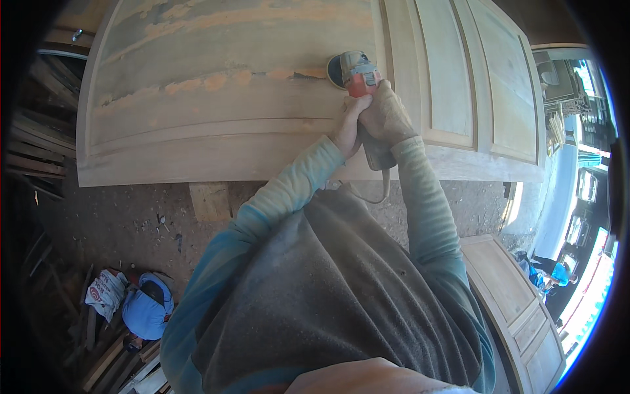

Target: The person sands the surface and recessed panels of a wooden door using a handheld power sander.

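Note:
A red and grey angle grinder (363, 83) with a dark round disc (336, 71) is held in both my hands over a wooden panelled door (262, 125). The disc sits at the right end of an orange filler streak on the door's broad flat panel. My left hand (348, 126) is closed on the left side of the tool, just behind its red part. Wrapped round the body from the right is my right hand (387, 117), pale with dust or a glove. The tool's grey rear end and its cord hang below my hands, toward my dusty apron.
Raised mouldings divide the door's right side. A wooden block (210, 201) shows under its near edge. Another panelled door (505, 282) leans at lower right. Stacked timber lines the left, near a white sack (106, 294) and a blue bag (148, 308). A person (558, 271) is far off right.

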Action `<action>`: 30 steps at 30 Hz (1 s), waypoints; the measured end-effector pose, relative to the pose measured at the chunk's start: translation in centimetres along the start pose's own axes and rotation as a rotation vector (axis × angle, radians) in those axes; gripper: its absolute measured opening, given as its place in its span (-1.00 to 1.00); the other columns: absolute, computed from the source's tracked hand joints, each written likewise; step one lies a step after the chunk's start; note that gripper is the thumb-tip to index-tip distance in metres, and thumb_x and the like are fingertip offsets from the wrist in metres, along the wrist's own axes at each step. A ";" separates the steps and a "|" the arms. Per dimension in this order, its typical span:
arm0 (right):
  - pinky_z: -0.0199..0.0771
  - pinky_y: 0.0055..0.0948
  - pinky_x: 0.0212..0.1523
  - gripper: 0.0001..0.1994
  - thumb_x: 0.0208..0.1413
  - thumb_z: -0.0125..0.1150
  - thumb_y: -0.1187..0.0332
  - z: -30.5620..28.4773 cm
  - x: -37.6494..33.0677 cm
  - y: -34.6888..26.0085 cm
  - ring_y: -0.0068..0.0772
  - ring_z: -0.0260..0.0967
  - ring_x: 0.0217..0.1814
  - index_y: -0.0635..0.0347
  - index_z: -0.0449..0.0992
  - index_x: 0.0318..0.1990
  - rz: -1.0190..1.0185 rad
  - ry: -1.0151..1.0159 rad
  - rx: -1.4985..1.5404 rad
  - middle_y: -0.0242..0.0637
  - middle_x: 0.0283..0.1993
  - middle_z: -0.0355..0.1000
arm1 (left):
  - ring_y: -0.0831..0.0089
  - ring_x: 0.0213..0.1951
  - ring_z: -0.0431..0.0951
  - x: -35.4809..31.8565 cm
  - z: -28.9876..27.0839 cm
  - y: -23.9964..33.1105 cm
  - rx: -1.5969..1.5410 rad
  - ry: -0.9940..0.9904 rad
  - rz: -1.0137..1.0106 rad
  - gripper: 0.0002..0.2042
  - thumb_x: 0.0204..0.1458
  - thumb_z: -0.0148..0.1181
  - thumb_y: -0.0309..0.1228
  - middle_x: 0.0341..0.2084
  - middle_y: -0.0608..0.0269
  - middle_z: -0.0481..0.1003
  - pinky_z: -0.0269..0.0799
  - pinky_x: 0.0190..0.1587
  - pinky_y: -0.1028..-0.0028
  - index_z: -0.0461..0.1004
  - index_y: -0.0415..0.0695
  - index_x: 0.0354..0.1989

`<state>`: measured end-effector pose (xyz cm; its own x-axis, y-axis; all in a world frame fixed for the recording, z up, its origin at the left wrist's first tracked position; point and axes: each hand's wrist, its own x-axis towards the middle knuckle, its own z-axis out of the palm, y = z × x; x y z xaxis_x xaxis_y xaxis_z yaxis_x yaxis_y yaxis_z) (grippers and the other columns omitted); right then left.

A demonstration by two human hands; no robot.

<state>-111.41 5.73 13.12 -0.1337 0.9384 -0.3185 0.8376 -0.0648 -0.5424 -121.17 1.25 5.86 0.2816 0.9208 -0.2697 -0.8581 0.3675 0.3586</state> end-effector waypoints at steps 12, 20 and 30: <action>0.51 0.04 0.13 -0.37 0.15 0.32 0.02 0.0 -0.2 0.3 0.31 0.52 0.16 0.53 0.33 0.04 0.138 -0.043 -0.039 0.37 -0.02 0.55 | 0.44 0.26 0.44 1.3 -0.8 -0.3 0.052 -0.106 -0.069 -0.51 0.36 0.15 -0.17 0.22 0.27 0.46 0.31 0.35 0.34 0.34 -0.13 0.37; 0.51 -0.03 0.14 -0.21 0.05 0.40 -0.10 0.9 -1.6 -1.6 0.37 0.54 0.11 0.62 0.33 0.03 0.158 0.074 0.029 0.44 -0.06 0.53 | 0.38 0.15 0.54 1.1 -1.6 1.3 -0.042 -0.081 -0.204 -0.52 0.32 0.20 -0.15 0.10 0.21 0.52 0.46 0.23 0.32 0.40 -0.19 0.28; 0.53 -0.12 0.11 -0.18 0.00 0.44 -0.13 4.0 -1.1 -3.6 0.21 0.58 0.08 0.62 0.39 0.03 0.225 0.153 0.072 0.30 -0.05 0.55 | 0.41 0.17 0.53 -1.0 -4.0 4.6 0.082 -0.163 -0.100 -0.58 0.34 0.17 -0.20 0.12 0.22 0.51 0.44 0.25 0.32 0.40 -0.14 0.27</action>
<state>-116.43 3.53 12.30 0.1379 0.9376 -0.3192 0.7968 -0.2964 -0.5265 -127.11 1.53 4.15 0.4349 0.8859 -0.1614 -0.7866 0.4610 0.4107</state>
